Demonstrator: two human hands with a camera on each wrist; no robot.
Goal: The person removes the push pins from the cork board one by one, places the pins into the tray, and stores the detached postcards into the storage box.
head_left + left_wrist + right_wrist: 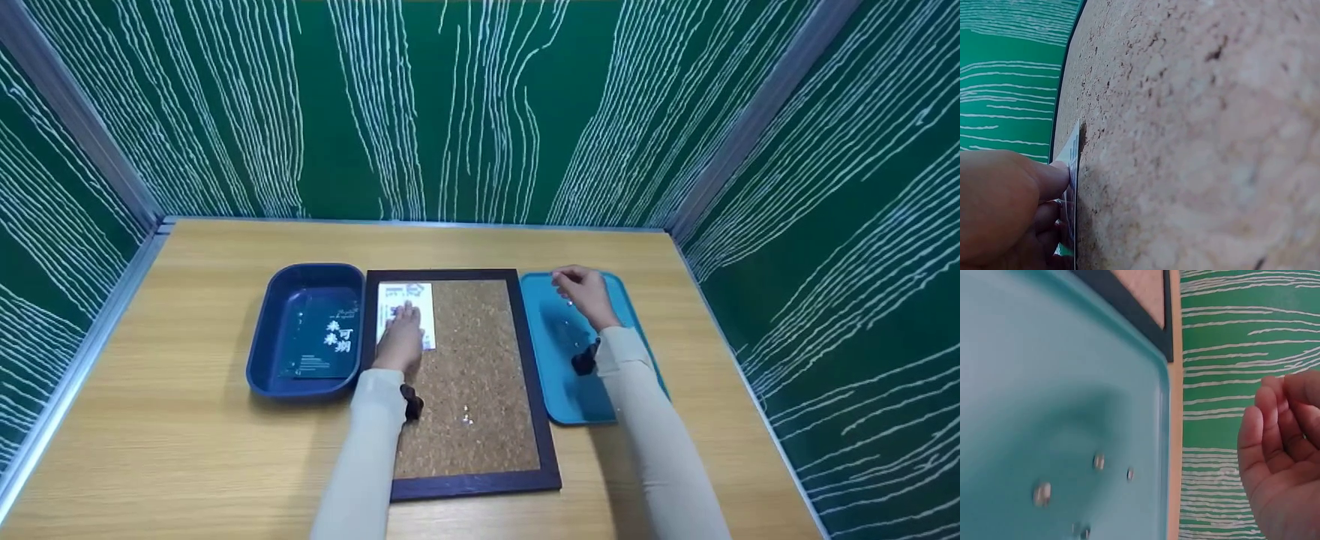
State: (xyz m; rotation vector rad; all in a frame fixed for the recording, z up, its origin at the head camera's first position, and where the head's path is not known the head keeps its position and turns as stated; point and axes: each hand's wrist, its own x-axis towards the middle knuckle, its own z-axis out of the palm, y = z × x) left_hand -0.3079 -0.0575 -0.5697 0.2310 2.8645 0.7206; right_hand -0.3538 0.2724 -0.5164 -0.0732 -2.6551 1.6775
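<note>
On the upper left of a cork board (pixel 480 375), a white printed card (pixel 426 319) lies under my left hand (pixel 402 341). Its fingers stretch over the card; the left wrist view shows the thumb (pixel 1053 180) against the card's face, near a raised corner. Over the far part of a turquoise tray (pixel 551 360) is my right hand (pixel 587 296). There the thumb and index fingertips come together; whether something tiny sits between them is hidden. Small shiny pieces (pixel 1042 494) lie scattered in the tray, blurred.
To the left of the board stands a dark blue tray (pixel 257 352) holding dark green printed cards (pixel 319 349). A few small shiny bits (pixel 466 416) sit on the lower cork. The board's dark frame (pixel 476 486) touches or nearly touches both trays. Green walls enclose the wooden table (pixel 172 420).
</note>
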